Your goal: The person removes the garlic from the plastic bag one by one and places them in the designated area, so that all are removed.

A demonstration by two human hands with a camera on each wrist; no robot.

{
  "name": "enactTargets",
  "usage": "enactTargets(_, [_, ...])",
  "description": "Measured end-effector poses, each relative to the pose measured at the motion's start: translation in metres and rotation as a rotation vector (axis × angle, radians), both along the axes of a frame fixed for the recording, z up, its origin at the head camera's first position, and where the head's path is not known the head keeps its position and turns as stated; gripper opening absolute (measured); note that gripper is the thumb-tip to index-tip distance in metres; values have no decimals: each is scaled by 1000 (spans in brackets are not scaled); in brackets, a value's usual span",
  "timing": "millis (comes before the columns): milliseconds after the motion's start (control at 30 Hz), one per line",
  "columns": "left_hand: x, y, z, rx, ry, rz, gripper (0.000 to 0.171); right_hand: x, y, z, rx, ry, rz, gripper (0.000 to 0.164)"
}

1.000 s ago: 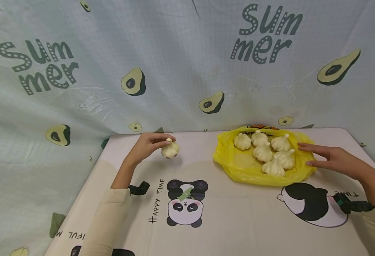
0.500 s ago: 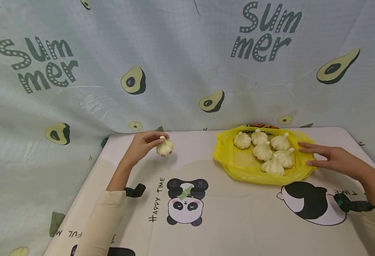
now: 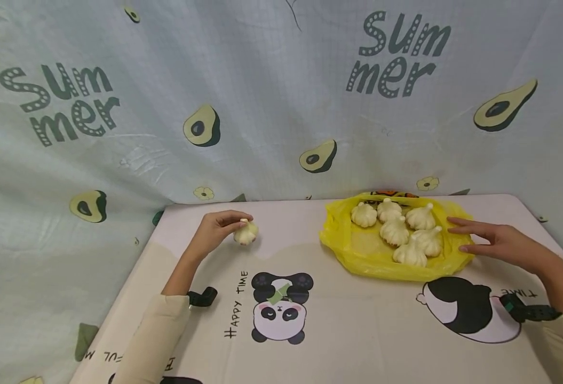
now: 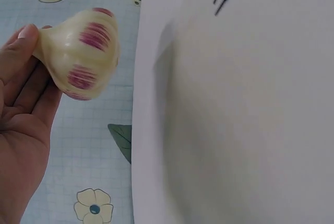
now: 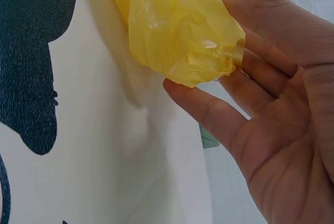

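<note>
My left hand pinches a garlic bulb by its stem, low over the far left part of the table. In the left wrist view, the bulb is cream with purple streaks, its neck between thumb and fingers. At the right, a yellow plastic bag lies with its mouth spread wide and several garlic bulbs inside. The right hand has its fingers loosely spread at the bag's right edge. Seen from the right wrist, the crumpled bag overlaps part of those fingers.
The pale table has a printed panda between the arms and a dark-and-white drawing below the bag. Behind it hangs a light curtain printed with avocados and lettering. Each wrist wears a black strap.
The left hand has shifted left with the garlic bulb, then lowered it nearer the table. The right hand and the yellow bag stay in about the same place.
</note>
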State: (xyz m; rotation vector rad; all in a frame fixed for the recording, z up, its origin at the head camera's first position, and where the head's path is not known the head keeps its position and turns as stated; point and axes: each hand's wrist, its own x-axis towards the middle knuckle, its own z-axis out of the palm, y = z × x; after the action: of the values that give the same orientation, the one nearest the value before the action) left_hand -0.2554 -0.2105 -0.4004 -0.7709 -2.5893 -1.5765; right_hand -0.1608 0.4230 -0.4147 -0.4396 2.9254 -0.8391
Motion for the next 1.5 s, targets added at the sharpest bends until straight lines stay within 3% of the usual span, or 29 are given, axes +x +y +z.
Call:
enactTargets(233, [4,3,-16,10,-31,-31,20,11,1,-10,-6,13,-3,40])
enactTargets(300, [4,5,-13,20,-28,-12,20,11,2,-9,0,18,-6,40])
enactTargets(500, [-16,7,0,56,-17,56,22,2,9,3,2,-11,-51,44])
enactTargets(1000, [-53,-13,-4,114,-81,108,26,-2,4,7,-19,-5,-58,44])
enactTargets(1267, [-56,-16,-6,123,-137,116,26,2,1,2,22,-68,-62,49])
enactTargets(1500, [-48,-20,0,126,-160,93,26,3,-2,-1,21,-55,-41,47])
